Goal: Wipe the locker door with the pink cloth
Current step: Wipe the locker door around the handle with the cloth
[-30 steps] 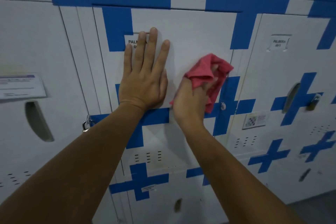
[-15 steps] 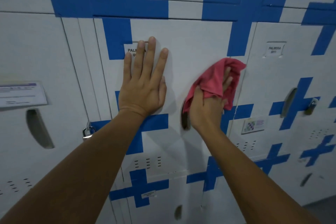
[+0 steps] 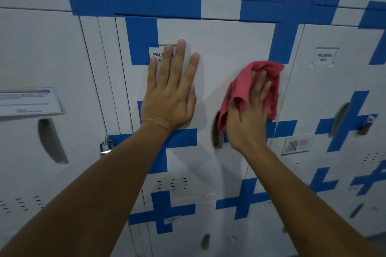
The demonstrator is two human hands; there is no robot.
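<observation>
The locker door (image 3: 225, 48) is white with blue cross stripes and fills the middle of the view. My left hand (image 3: 169, 94) lies flat on it with fingers spread, partly covering a white name label (image 3: 155, 54). My right hand (image 3: 248, 110) presses the crumpled pink cloth (image 3: 240, 87) against the door's right side, close to the right edge. The cloth bunches above and around my fingers. Just left of that hand is the door's oval recessed handle (image 3: 216, 131), half hidden by the cloth's hanging corner.
A padlock (image 3: 106, 146) hangs at the door's left edge. Neighbouring lockers stand on both sides: the left one has a paper notice (image 3: 29, 101), the right one a padlock (image 3: 365, 127) and a sticker (image 3: 297, 144). More locker doors run above and below.
My right hand has slid the pink cloth to the right across the door, uncovering the oval handle. My left hand stays flat in the same spot.
</observation>
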